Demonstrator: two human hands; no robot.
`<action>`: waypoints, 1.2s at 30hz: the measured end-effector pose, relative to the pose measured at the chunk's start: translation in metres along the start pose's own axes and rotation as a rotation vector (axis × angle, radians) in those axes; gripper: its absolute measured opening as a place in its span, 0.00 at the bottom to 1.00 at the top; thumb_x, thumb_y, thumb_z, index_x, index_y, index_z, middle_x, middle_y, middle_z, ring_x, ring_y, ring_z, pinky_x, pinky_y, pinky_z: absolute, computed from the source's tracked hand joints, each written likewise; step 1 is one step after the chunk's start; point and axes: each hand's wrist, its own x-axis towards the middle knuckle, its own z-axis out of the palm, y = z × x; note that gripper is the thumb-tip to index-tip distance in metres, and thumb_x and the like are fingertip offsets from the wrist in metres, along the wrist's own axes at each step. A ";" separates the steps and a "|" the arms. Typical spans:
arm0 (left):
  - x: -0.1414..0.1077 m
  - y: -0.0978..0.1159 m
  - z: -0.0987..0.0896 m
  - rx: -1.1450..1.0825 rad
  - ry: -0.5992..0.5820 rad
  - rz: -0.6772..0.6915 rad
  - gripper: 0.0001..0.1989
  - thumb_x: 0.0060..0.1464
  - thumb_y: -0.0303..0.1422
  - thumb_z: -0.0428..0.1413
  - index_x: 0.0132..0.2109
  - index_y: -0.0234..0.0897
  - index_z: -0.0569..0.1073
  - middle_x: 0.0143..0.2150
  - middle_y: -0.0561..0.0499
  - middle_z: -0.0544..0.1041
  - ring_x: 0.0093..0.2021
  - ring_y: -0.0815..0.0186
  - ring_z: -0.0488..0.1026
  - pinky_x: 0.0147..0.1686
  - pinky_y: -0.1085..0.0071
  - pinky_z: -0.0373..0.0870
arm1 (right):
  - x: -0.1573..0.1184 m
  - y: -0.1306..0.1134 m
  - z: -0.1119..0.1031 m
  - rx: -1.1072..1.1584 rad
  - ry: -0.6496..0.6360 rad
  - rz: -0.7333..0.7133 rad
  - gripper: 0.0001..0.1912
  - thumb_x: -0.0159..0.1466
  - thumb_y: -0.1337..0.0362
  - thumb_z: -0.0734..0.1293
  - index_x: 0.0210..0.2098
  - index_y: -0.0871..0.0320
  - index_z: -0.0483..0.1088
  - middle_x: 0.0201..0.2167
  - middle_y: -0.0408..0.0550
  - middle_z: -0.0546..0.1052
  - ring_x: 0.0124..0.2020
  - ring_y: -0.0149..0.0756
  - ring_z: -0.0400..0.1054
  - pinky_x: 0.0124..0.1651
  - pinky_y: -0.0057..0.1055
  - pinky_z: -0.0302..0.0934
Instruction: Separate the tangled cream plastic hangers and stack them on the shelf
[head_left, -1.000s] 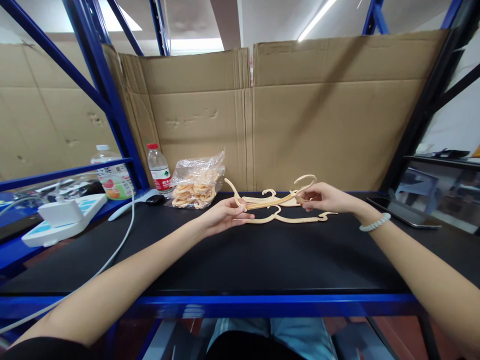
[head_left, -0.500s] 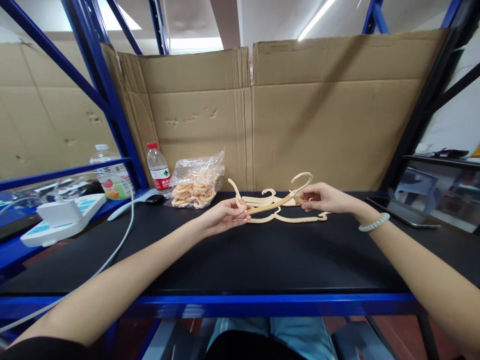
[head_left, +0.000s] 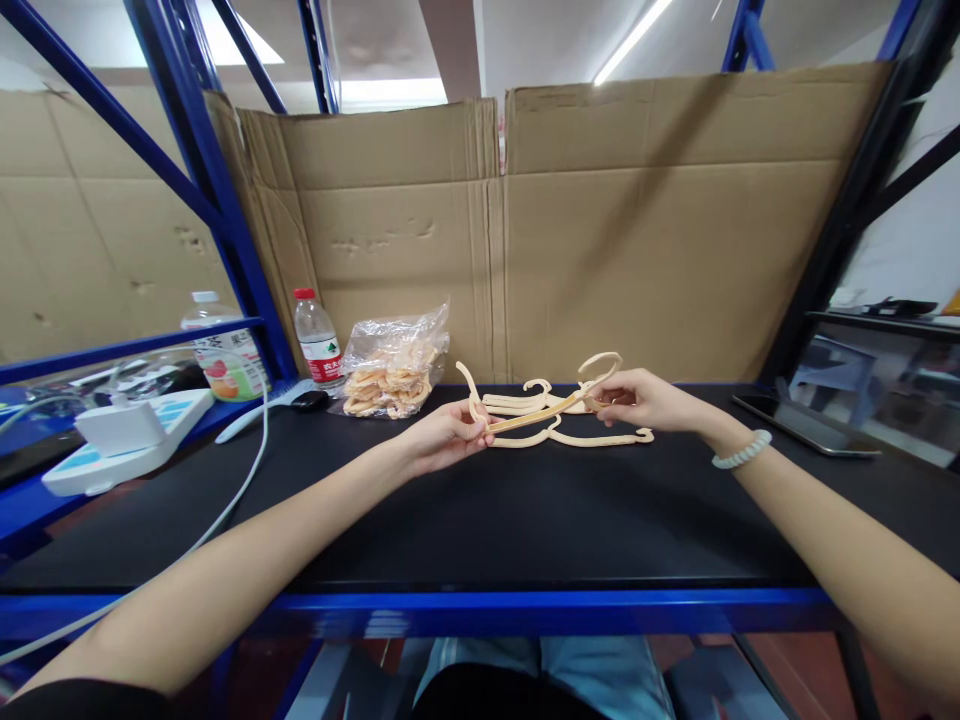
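A pale wooden-coloured hanger (head_left: 538,415) is held just above the black tabletop (head_left: 540,520), between my two hands. My left hand (head_left: 450,437) is closed on its left end, where a curved piece sticks up past the fingers. Near the hook at the other end, my right hand (head_left: 630,398) pinches the hanger; the fingers partly hide that spot. Behind and below it, another hanger (head_left: 600,440) of the same colour lies on the table. A further hanger hook (head_left: 538,385) shows just behind, its body partly covered.
A clear plastic bag (head_left: 394,370) of pale pieces stands at the back left, beside a red-capped bottle (head_left: 319,340). Further left are a white power strip (head_left: 127,440) and a cable (head_left: 247,470). A dark tablet-like slab (head_left: 802,425) lies right. Cardboard (head_left: 660,230) walls the back.
My right hand has lowered slightly and shifted a little left, bringing the hanger's hook end down. My left hand has barely moved.
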 end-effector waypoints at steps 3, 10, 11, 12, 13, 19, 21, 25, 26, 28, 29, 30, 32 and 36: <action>0.000 0.000 0.000 0.010 0.044 0.008 0.10 0.41 0.16 0.60 0.26 0.31 0.67 0.31 0.48 0.75 0.25 0.74 0.72 0.29 0.80 0.69 | 0.000 0.003 0.002 0.018 0.006 -0.009 0.08 0.54 0.60 0.67 0.29 0.58 0.67 0.25 0.44 0.71 0.27 0.33 0.67 0.33 0.31 0.63; 0.001 -0.003 -0.001 0.069 0.116 0.002 0.11 0.37 0.13 0.59 0.26 0.30 0.68 0.31 0.49 0.76 0.25 0.74 0.73 0.30 0.79 0.71 | 0.002 0.006 0.006 -0.026 0.010 0.010 0.05 0.55 0.64 0.65 0.30 0.58 0.68 0.26 0.45 0.72 0.27 0.32 0.67 0.32 0.29 0.64; 0.001 -0.004 -0.001 0.077 0.126 0.005 0.11 0.37 0.12 0.58 0.25 0.30 0.68 0.30 0.49 0.76 0.24 0.74 0.73 0.29 0.79 0.71 | 0.002 0.006 0.007 -0.033 0.020 0.008 0.05 0.55 0.64 0.65 0.31 0.58 0.68 0.26 0.45 0.72 0.27 0.32 0.67 0.32 0.29 0.64; 0.000 -0.005 -0.001 0.084 0.134 0.009 0.11 0.37 0.12 0.58 0.25 0.30 0.68 0.29 0.49 0.75 0.24 0.73 0.73 0.28 0.79 0.70 | 0.002 0.007 0.007 -0.039 0.028 0.005 0.05 0.55 0.64 0.65 0.31 0.58 0.68 0.26 0.45 0.72 0.27 0.32 0.67 0.32 0.29 0.64; 0.000 -0.005 -0.001 0.091 0.141 0.015 0.11 0.37 0.12 0.58 0.25 0.29 0.68 0.28 0.49 0.75 0.24 0.73 0.73 0.28 0.80 0.70 | 0.002 0.007 0.008 -0.044 0.035 0.000 0.05 0.55 0.64 0.65 0.31 0.58 0.68 0.25 0.45 0.72 0.26 0.32 0.67 0.31 0.29 0.64; 0.003 -0.006 -0.002 0.119 0.208 0.071 0.10 0.39 0.12 0.58 0.24 0.29 0.69 0.19 0.54 0.69 0.20 0.75 0.69 0.23 0.81 0.67 | 0.004 0.007 0.013 -0.103 0.083 -0.027 0.06 0.55 0.63 0.65 0.31 0.58 0.70 0.23 0.44 0.72 0.24 0.32 0.68 0.30 0.28 0.63; 0.003 -0.006 -0.002 0.111 0.223 0.091 0.11 0.38 0.12 0.57 0.24 0.29 0.68 0.19 0.53 0.69 0.20 0.74 0.69 0.23 0.81 0.67 | 0.005 0.008 0.014 -0.123 0.122 -0.026 0.08 0.55 0.62 0.65 0.33 0.58 0.71 0.24 0.44 0.73 0.24 0.33 0.69 0.30 0.29 0.63; 0.004 -0.007 0.001 0.061 0.238 0.102 0.12 0.38 0.11 0.56 0.23 0.30 0.67 0.22 0.52 0.71 0.21 0.73 0.71 0.24 0.80 0.70 | 0.005 0.009 0.013 -0.115 0.137 -0.020 0.09 0.58 0.60 0.64 0.34 0.59 0.71 0.23 0.44 0.73 0.23 0.33 0.69 0.31 0.29 0.64; 0.004 -0.007 0.001 0.051 0.247 0.099 0.12 0.38 0.10 0.56 0.23 0.30 0.67 0.22 0.52 0.71 0.22 0.73 0.71 0.25 0.80 0.70 | 0.005 0.010 0.013 -0.116 0.141 -0.020 0.09 0.58 0.60 0.64 0.34 0.58 0.71 0.23 0.43 0.72 0.23 0.33 0.69 0.31 0.29 0.64; 0.004 -0.008 0.001 0.037 0.281 0.091 0.13 0.38 0.09 0.56 0.23 0.30 0.66 0.22 0.52 0.71 0.23 0.72 0.73 0.26 0.80 0.71 | 0.005 0.009 0.014 -0.125 0.156 -0.021 0.10 0.59 0.58 0.64 0.34 0.58 0.71 0.22 0.43 0.72 0.23 0.32 0.69 0.30 0.29 0.63; 0.005 -0.008 0.000 0.029 0.308 0.089 0.13 0.38 0.09 0.56 0.23 0.30 0.66 0.22 0.52 0.71 0.23 0.72 0.73 0.26 0.80 0.72 | 0.005 0.008 0.015 -0.129 0.164 -0.022 0.11 0.60 0.57 0.64 0.34 0.58 0.71 0.23 0.43 0.72 0.22 0.32 0.69 0.30 0.29 0.63; 0.006 -0.008 -0.001 0.015 0.341 0.091 0.14 0.38 0.09 0.55 0.24 0.30 0.66 0.22 0.52 0.71 0.23 0.72 0.73 0.26 0.80 0.72 | 0.005 0.007 0.016 -0.128 0.172 -0.026 0.11 0.60 0.56 0.64 0.34 0.58 0.71 0.24 0.44 0.72 0.22 0.32 0.68 0.29 0.29 0.62; 0.007 -0.008 -0.003 -0.020 0.400 0.097 0.14 0.39 0.09 0.55 0.24 0.30 0.66 0.23 0.53 0.71 0.23 0.72 0.73 0.26 0.79 0.73 | 0.006 0.003 0.019 -0.117 0.193 -0.035 0.12 0.60 0.55 0.65 0.33 0.58 0.71 0.25 0.45 0.73 0.21 0.31 0.68 0.28 0.28 0.62; 0.009 -0.007 -0.005 -0.066 0.441 0.119 0.13 0.41 0.10 0.56 0.26 0.30 0.67 0.24 0.53 0.71 0.24 0.71 0.74 0.27 0.79 0.74 | 0.007 -0.005 0.025 -0.098 0.232 0.001 0.10 0.59 0.57 0.65 0.32 0.58 0.71 0.20 0.43 0.71 0.20 0.32 0.67 0.26 0.28 0.62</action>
